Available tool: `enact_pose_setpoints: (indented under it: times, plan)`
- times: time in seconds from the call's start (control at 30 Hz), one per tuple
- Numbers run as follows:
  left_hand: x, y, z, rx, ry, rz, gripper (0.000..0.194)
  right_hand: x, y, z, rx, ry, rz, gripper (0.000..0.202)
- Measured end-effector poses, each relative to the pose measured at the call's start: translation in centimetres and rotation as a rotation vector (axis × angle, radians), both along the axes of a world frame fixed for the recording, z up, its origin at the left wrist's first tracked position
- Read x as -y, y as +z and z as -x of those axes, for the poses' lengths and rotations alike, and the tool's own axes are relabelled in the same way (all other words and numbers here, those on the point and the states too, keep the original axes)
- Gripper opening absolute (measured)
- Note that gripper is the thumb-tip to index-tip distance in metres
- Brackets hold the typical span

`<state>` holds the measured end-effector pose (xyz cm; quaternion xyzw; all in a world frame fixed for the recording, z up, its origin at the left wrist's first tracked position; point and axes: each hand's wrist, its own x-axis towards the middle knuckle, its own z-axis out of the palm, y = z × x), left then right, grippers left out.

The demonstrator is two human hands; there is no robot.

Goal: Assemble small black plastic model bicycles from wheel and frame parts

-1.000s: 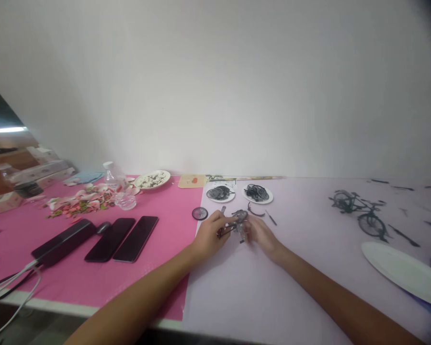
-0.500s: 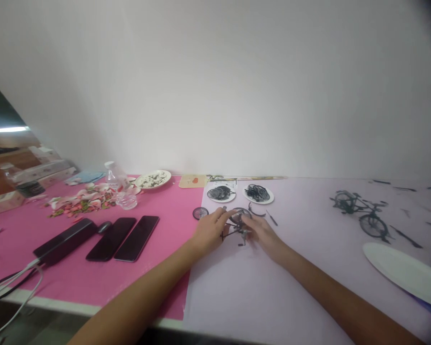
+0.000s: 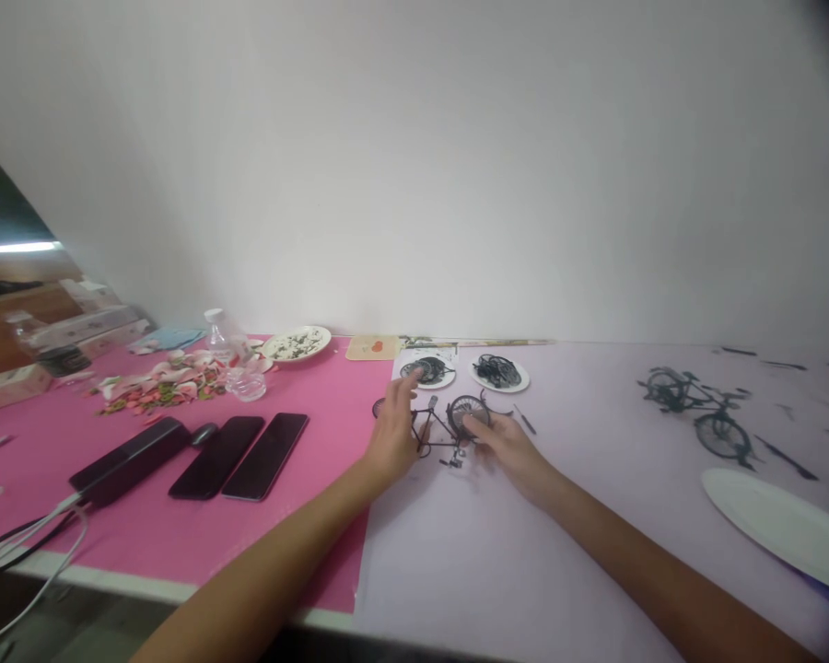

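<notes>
A black model bicycle (image 3: 434, 431), with one wheel (image 3: 468, 412) on its right end, is held above the pale sheet. My right hand (image 3: 515, 451) grips it at that wheel, thumb over the spokes. At the frame's left end is my left hand (image 3: 391, 437), its fingers raised and apart; whether its thumb touches the frame is unclear. Behind the left hand a loose black wheel (image 3: 377, 407) is mostly hidden. Just beyond the right hand lie a thin curved black part (image 3: 498, 412) and a small slim tool (image 3: 525, 420).
Two white plates hold black wheels (image 3: 428, 370) and thin black parts (image 3: 497, 370). To the right stands another model bicycle (image 3: 697, 410) near a white oval plate (image 3: 780, 516). Leftward are two phones (image 3: 266, 456), a black box-shaped device (image 3: 131, 463), a plastic bottle (image 3: 221, 339) and heaped petals (image 3: 166, 382).
My left hand has moved left and its fingers have lifted off the bicycle. The bicycle has turned, showing more frame and wheel. My right hand keeps its hold.
</notes>
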<state>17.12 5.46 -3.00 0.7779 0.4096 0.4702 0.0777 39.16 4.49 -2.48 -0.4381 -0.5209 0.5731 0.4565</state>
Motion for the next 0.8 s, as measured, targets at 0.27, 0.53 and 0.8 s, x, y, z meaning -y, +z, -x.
enact_pose_setpoints:
  times: [0.27, 0.53, 0.8]
  plan:
    - [-1.0, -1.8, -0.7, 0.533, -0.287, 0.536, 0.099, -0.7, -0.7, -0.3, -0.090, -0.075, -0.043, 0.041]
    - [-1.0, -1.1, -0.8, 0.883, -0.503, 0.827, 0.077, -0.5, -0.5, -0.2, -0.058, -0.098, -0.070, 0.045]
    - [-0.4, 0.0, -1.4, 0.691, -0.351, 0.788, 0.050, -0.2, -0.4, -0.1, 0.092, 0.011, -0.081, 0.054]
